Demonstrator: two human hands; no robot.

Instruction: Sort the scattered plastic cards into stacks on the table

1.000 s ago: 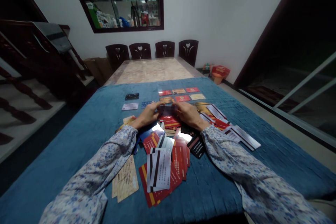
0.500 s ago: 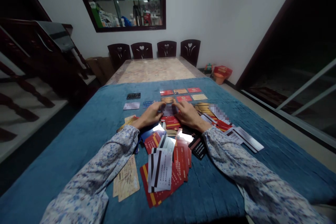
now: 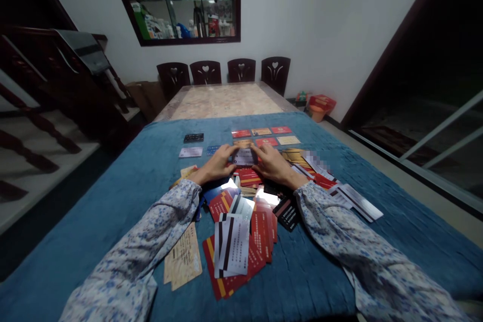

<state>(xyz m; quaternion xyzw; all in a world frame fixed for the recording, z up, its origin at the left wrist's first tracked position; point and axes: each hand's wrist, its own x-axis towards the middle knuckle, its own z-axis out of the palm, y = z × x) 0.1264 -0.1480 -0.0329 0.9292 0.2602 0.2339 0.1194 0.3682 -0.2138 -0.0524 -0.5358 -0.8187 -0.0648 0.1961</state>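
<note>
My left hand [image 3: 217, 165] and my right hand [image 3: 272, 164] meet over a pale card [image 3: 244, 156], each pinching one end of it just above the blue cloth [image 3: 124, 196]. Below the hands lies a loose heap of cards [image 3: 245, 221], red, white with black stripes, tan and black. Beyond the hands, several cards lie in neat rows: red and tan ones [image 3: 266, 136] on the right, a black card [image 3: 193, 138], a pale card [image 3: 190, 152] and a blue card [image 3: 213, 150] on the left.
More striped cards [image 3: 354, 198] spread to the right of the heap. The cloth covers the near half of a long stone-topped table [image 3: 222, 100]. Several dark chairs [image 3: 222, 71] stand at the far end. A glass cabinet [image 3: 181, 0] hangs on the wall. A staircase [image 3: 45, 105] rises on the left.
The card held between both hands has turned from a dark face to a pale one and moved slightly forward. The heap and the rows have not changed.
</note>
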